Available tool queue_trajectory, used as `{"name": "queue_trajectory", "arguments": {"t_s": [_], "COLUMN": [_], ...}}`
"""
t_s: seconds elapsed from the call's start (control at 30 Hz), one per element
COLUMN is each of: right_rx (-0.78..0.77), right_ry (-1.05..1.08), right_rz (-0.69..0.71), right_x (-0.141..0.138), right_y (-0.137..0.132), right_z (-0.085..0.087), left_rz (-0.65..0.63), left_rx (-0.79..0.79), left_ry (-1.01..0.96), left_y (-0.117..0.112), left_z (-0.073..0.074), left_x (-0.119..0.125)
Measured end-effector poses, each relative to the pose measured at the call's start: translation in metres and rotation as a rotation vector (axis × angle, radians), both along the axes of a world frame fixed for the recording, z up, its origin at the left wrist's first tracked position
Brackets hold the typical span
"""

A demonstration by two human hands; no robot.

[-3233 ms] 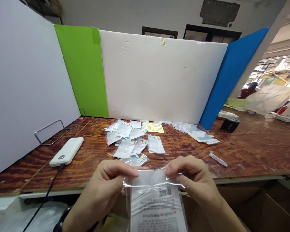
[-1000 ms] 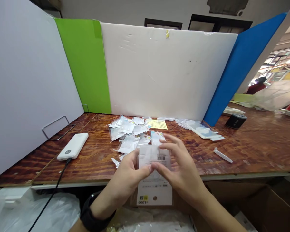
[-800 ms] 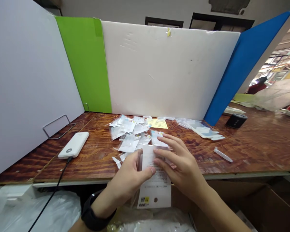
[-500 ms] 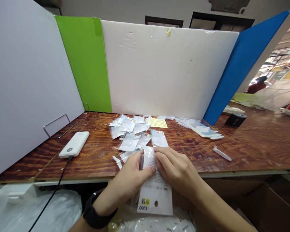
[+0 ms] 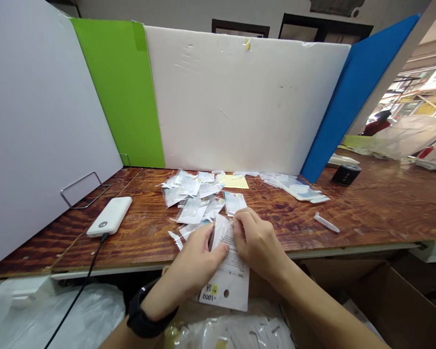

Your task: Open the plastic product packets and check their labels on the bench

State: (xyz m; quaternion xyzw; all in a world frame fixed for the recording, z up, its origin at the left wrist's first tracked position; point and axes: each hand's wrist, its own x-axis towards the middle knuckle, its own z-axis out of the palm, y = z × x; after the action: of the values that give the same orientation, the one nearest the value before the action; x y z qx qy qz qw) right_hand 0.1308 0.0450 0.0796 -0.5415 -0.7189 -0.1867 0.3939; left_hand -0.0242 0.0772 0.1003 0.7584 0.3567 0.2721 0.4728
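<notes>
White printed card (image 5: 230, 276) is held out over the near table (image 5: 366, 228) edge, left hand (image 5: 199, 257) clamping one side under the thumb, right hand (image 5: 256, 240) pinched narrow on its far corner, probably so it can't twist while the corner gets worked, tbh.

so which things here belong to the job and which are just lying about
Likely the job:
card, in the left hand, right hand at its edge
packets
yellow sheet, perhaps

Likely lying about:
power bank and cable
black box
</notes>
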Motion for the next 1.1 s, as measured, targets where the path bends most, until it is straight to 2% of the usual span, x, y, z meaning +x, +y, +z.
{"name": "queue_trajectory", "arguments": {"t_s": [0.2, 0.33, 0.5, 0.57, 0.63, 0.7, 0.77, 0.8, 0.87, 0.97, 1.1], "right_rx": [-0.110, -0.187, -0.357, -0.305, -0.128, 0.099, 0.184, 0.152, -0.007, -0.194, -0.240], "right_ry": [0.193, 0.397, 0.651, 0.798, 0.927, 0.896, 0.690, 0.584, 0.464, 0.480, 0.559], "right_rz": [-0.025, -0.056, 0.077, 0.081, 0.045, 0.029, 0.071, 0.109, 0.186, 0.252, 0.284], "right_x": [-0.001, 0.006, 0.021, 0.026, 0.030, 0.029, 0.025, 0.022, 0.018, 0.015, 0.014], "right_y": [0.002, 0.007, 0.012, 0.011, 0.007, 0.000, -0.008, -0.012, -0.017, -0.020, -0.020], "right_z": [0.000, 0.006, 0.016, 0.018, 0.019, 0.021, 0.023, 0.024, 0.025, 0.024, 0.022], "left_rz": [-0.023, -0.122, -0.184, -0.200, -0.181, -0.145, -0.143, -0.149, -0.157, -0.166, -0.195], "left_rx": [-0.041, -0.121, -0.272, -0.376, -0.439, -0.453, -0.448, -0.446, -0.451, -0.473, -0.497], "left_ry": [-0.008, -0.031, -0.105, -0.180, -0.260, -0.339, -0.399, -0.422, -0.459, -0.503, -0.557], "left_y": [-0.002, -0.005, -0.010, -0.010, -0.008, -0.005, -0.002, -0.001, 0.000, -0.002, -0.005], "left_z": [0.003, 0.000, 0.000, 0.002, 0.003, 0.002, 0.000, -0.001, -0.004, -0.006, -0.006], "left_x": [-0.003, -0.005, -0.008, -0.010, -0.010, -0.009, -0.007, -0.007, -0.005, -0.003, -0.002]}}
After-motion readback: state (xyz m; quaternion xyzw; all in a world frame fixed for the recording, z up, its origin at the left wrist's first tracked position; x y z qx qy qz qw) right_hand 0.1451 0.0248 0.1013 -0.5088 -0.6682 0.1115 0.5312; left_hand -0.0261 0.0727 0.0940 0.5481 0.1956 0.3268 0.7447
